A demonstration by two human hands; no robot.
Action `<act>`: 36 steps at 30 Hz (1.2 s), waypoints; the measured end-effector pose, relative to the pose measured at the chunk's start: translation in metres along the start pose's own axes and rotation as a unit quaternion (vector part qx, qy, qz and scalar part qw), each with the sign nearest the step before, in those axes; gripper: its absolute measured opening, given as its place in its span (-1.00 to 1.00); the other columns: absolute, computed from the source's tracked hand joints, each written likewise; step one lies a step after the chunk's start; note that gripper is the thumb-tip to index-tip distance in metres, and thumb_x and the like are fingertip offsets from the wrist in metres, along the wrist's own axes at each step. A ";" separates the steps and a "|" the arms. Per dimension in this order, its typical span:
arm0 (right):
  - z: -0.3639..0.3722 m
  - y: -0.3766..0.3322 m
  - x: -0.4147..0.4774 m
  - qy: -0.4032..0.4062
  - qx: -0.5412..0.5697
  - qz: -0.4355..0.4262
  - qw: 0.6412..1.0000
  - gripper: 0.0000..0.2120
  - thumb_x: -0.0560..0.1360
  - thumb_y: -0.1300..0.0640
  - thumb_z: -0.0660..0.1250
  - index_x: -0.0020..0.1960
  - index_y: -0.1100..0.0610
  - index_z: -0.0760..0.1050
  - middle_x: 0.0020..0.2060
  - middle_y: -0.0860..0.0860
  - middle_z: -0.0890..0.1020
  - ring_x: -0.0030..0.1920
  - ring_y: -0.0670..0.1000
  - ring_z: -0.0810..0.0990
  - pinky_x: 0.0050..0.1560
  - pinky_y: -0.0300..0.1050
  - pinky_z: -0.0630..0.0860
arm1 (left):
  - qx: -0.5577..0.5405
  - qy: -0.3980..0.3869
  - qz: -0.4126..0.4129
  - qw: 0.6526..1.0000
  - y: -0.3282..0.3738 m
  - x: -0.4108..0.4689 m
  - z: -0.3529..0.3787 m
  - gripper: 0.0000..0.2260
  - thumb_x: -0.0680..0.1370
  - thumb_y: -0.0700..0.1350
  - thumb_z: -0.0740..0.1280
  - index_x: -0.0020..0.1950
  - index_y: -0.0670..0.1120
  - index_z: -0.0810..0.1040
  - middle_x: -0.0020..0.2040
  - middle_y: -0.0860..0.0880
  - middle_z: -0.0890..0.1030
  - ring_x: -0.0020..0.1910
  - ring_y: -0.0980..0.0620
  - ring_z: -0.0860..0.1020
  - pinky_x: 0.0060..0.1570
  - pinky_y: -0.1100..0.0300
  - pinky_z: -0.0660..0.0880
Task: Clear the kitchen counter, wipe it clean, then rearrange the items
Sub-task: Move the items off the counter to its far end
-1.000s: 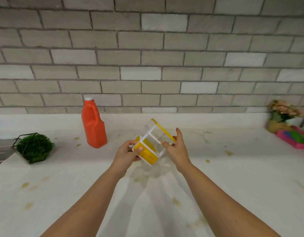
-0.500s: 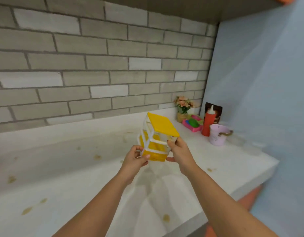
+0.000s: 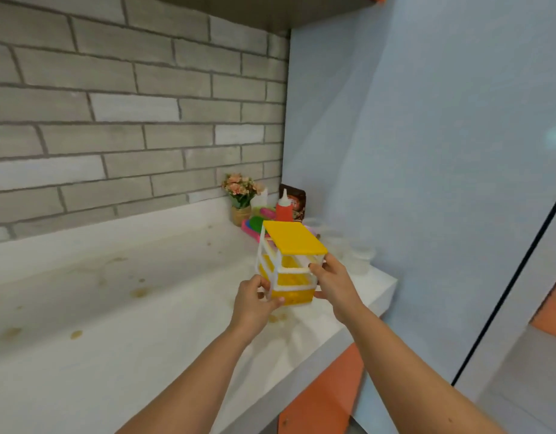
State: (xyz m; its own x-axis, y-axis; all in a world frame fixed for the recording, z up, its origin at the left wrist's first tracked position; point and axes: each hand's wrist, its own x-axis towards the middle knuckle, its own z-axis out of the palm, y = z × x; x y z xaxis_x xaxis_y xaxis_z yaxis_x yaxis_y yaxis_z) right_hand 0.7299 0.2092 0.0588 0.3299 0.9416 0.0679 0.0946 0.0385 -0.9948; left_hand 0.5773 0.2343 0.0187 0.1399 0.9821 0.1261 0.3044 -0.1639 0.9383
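A small yellow and white drawer organizer (image 3: 290,261) is held upright above the white counter (image 3: 120,308), near its right end. My left hand (image 3: 254,300) grips its lower left corner. On its right side, my right hand (image 3: 334,281) holds the white frame. The counter bears several brownish stains, one (image 3: 139,292) left of my hands.
In the far right corner stand a small flower pot (image 3: 240,200), a red squeeze bottle (image 3: 284,209), a brown packet (image 3: 294,198), a pink tray (image 3: 254,225) with colourful items and clear plastic containers (image 3: 358,256). A blue wall closes the right side. An orange cabinet front (image 3: 323,399) lies below the counter's edge.
The view has swung right, from the orange bottle and grass pot to the corner. Both hands carried the organizer rightward, turned it upright, and brought it nearer the corner items.
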 end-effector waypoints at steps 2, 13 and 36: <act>-0.015 0.009 0.012 0.021 -0.006 0.006 1.000 -0.79 0.57 0.17 0.18 0.13 -0.04 0.46 0.03 0.02 0.60 0.07 0.08 0.58 -0.04 -0.03 0.55 | 0.032 -0.006 0.019 0.999 0.004 0.011 0.017 -0.74 0.36 -0.18 0.50 -0.22 -0.08 0.40 -0.11 -0.05 0.49 -0.15 -0.01 0.50 -0.28 0.31 0.38; -0.084 0.045 0.058 0.098 -0.041 0.056 0.993 -0.78 0.52 0.22 0.19 -0.10 -0.09 0.48 -0.02 0.12 0.59 0.01 0.13 0.56 0.06 0.19 0.55 | 0.071 -0.125 0.042 0.989 -0.004 0.061 0.100 -0.74 0.35 -0.17 0.50 -0.32 0.01 0.42 -0.25 -0.02 0.54 -0.24 0.03 0.48 -0.15 0.16 0.45; -0.150 0.054 0.119 -0.004 -0.220 0.044 0.974 -0.62 0.55 0.32 0.06 0.32 0.15 0.40 0.24 0.12 0.38 0.20 0.11 0.44 0.23 -0.01 0.39 | 0.223 -0.038 0.005 0.974 0.010 0.066 0.174 -0.81 0.45 -0.03 0.39 -0.02 -0.10 0.58 -0.15 0.02 0.53 -0.14 0.06 0.48 -0.18 0.20 0.36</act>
State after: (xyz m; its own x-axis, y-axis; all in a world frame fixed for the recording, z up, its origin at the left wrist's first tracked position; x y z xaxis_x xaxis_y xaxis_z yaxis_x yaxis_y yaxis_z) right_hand 0.9150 0.2728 0.0249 0.3469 0.9377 -0.0190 0.4607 -0.1880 -0.8674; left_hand 0.7533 0.2817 -0.0196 0.2090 0.9733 0.0947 0.6793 -0.2142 0.7020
